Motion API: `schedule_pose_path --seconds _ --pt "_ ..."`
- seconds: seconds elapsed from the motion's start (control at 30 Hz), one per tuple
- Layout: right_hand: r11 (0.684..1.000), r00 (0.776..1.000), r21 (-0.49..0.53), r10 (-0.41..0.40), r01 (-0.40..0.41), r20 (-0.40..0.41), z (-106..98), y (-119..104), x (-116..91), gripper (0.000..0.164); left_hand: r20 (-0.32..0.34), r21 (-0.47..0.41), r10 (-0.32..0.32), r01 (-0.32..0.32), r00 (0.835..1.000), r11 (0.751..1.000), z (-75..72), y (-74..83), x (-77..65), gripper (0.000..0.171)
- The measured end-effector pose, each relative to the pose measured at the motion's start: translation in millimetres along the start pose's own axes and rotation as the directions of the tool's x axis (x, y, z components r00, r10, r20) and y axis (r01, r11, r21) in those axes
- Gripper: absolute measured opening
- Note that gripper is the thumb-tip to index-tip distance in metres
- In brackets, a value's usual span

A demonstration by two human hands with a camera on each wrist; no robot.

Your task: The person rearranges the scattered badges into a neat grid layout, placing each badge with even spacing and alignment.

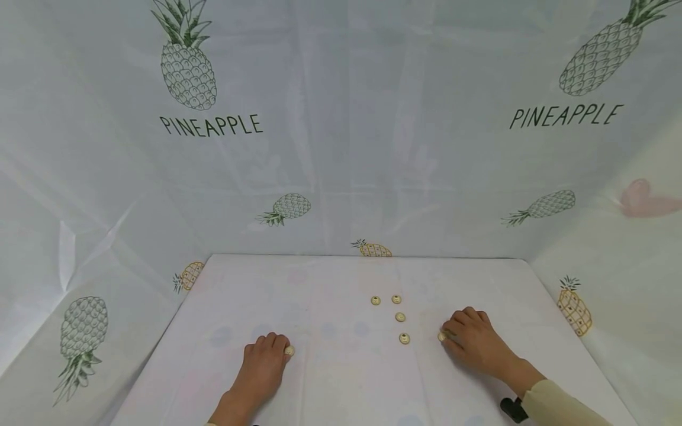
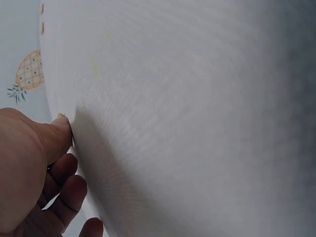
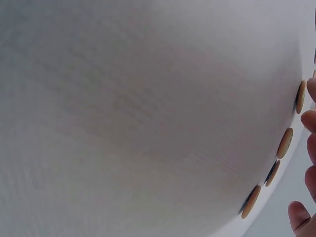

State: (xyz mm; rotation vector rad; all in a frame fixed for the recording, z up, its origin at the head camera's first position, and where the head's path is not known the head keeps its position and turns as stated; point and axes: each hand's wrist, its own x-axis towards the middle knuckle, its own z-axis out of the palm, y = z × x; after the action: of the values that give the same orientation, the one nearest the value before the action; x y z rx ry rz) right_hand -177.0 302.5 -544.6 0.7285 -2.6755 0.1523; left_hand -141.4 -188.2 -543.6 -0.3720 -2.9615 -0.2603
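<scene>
My left hand (image 1: pixel 262 368) rests low over the white table at left of centre. It pinches a small round tan disc (image 1: pixel 289 350) at the thumb side. In the left wrist view that disc's edge (image 2: pixel 61 115) peeks past the thumb tip, with the other fingers curled behind. At right, my right hand (image 1: pixel 475 344) holds another such disc (image 1: pixel 441 336) at its thumb and fingertips, partly covered. Between the hands lie several like discs with small dark marks: a top left one (image 1: pixel 375 300), a top right one (image 1: pixel 396 299), and the nearest one (image 1: pixel 404 338).
A white cloth with pineapple prints (image 1: pixel 189 77) rises as walls behind and on both sides of the table (image 1: pixel 341 384). A dark strap piece (image 1: pixel 514 409) sits below the right wrist. In the right wrist view, discs (image 3: pixel 251 202) stand out along the table's curved horizon.
</scene>
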Motion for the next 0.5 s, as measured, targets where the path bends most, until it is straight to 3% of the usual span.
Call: schedule_pose_path --seconds 0.23,0.5 --pt "1.000 0.999 0.004 0.021 -0.021 0.035 2.7 -2.3 2.3 0.018 -0.002 0.000 0.000 0.000 1.000 1.000 3.2 -3.1 -0.1 0.021" --pt "1.000 1.000 -0.005 -0.013 0.013 -0.013 5.5 -1.5 3.0 0.020 0.003 -0.003 0.001 -0.001 1.000 1.000 2.8 -3.6 0.1 0.020"
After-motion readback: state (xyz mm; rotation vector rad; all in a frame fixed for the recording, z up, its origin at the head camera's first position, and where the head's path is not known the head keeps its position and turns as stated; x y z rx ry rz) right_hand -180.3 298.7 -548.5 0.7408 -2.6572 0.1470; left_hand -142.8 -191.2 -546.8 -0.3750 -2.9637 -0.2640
